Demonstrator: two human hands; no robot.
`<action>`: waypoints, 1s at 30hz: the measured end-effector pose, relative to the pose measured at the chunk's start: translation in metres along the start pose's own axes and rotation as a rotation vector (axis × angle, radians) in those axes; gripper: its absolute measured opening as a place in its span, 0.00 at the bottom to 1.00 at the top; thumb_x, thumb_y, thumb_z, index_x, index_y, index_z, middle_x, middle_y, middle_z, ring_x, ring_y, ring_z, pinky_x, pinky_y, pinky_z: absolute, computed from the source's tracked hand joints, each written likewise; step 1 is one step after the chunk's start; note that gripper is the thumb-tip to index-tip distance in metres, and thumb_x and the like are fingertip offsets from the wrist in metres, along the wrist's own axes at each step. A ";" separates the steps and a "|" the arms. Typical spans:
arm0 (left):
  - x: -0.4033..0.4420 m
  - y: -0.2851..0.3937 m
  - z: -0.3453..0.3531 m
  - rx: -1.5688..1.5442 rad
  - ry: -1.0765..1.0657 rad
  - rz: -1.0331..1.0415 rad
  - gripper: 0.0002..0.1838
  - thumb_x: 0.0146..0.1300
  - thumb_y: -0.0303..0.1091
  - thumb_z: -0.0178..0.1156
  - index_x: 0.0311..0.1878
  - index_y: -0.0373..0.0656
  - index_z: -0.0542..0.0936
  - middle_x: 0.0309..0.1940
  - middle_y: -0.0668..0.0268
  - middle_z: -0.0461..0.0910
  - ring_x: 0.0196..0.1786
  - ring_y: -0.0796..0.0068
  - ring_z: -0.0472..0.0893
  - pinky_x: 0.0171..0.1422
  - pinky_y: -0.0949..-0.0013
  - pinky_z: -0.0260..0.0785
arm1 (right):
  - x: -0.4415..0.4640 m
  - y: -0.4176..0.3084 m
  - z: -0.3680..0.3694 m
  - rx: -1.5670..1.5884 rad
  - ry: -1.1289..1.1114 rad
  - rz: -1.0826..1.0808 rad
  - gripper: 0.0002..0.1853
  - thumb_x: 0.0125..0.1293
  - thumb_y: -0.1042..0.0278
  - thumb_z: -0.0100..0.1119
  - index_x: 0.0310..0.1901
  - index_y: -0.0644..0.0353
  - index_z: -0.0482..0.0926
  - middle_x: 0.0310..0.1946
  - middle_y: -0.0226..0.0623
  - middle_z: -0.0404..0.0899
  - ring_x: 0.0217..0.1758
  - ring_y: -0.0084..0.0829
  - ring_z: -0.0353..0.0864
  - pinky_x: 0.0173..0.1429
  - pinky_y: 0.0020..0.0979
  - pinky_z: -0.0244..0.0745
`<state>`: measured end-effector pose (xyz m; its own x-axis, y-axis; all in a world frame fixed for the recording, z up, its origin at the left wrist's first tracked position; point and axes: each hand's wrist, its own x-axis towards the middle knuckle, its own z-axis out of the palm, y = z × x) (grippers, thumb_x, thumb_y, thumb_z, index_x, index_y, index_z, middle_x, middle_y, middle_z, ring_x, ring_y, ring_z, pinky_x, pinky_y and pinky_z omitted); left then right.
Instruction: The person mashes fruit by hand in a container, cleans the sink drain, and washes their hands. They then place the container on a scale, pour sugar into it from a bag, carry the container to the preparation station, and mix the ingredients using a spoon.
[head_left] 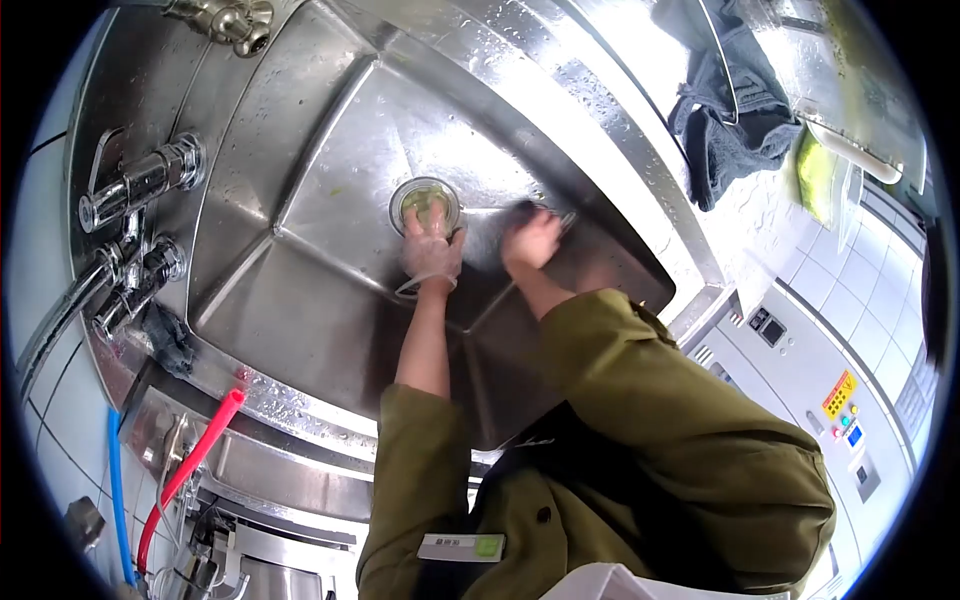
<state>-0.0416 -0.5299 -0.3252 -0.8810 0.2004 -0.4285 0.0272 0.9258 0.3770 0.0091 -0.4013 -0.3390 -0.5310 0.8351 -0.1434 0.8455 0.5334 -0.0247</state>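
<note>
My left hand, in a thin clear glove, reaches down to the round drain of a steel sink. Its fingers are stretched and apart over a pale green mass in the drain opening; their tips are partly hidden. To the right, my right hand is closed just above the sink floor, smeared by motion. A small dark thing shows at its fingers, too blurred to name. The steel sink is wet, with a small green scrap on its floor.
Chrome taps stand along the left wall. A red hose and a blue hose hang at lower left. Grey cloths lie on the right ledge, near a yellow-green packet. A control panel is farther right.
</note>
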 end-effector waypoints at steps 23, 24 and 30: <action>0.010 -0.025 0.024 -0.967 0.509 -0.417 0.10 0.52 0.33 0.53 0.35 0.36 0.73 0.31 0.62 0.73 0.34 0.72 0.71 0.38 0.70 0.64 | -0.036 -0.082 0.036 0.547 -0.328 -0.156 0.08 0.48 0.74 0.50 0.33 0.62 0.69 0.35 0.47 0.69 0.39 0.49 0.69 0.44 0.42 0.65; 0.009 -0.022 0.013 -0.993 0.430 -0.542 0.10 0.51 0.32 0.53 0.34 0.36 0.73 0.30 0.63 0.72 0.33 0.74 0.71 0.37 0.71 0.64 | -0.034 -0.094 0.035 0.569 -0.393 -0.165 0.08 0.48 0.75 0.50 0.32 0.62 0.70 0.34 0.47 0.69 0.39 0.48 0.68 0.44 0.42 0.65; 0.003 -0.066 0.052 -0.957 0.352 -0.456 0.08 0.51 0.32 0.52 0.31 0.36 0.72 0.23 0.69 0.69 0.26 0.79 0.68 0.27 0.74 0.62 | -0.011 -0.033 -0.002 0.294 0.020 -0.194 0.12 0.48 0.71 0.52 0.37 0.62 0.70 0.36 0.47 0.69 0.36 0.47 0.70 0.41 0.40 0.67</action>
<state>-0.0219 -0.5735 -0.3939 -0.8045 -0.3373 -0.4889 -0.5741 0.2304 0.7857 -0.0125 -0.4279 -0.3341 -0.6816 0.7263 -0.0889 0.7074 0.6230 -0.3338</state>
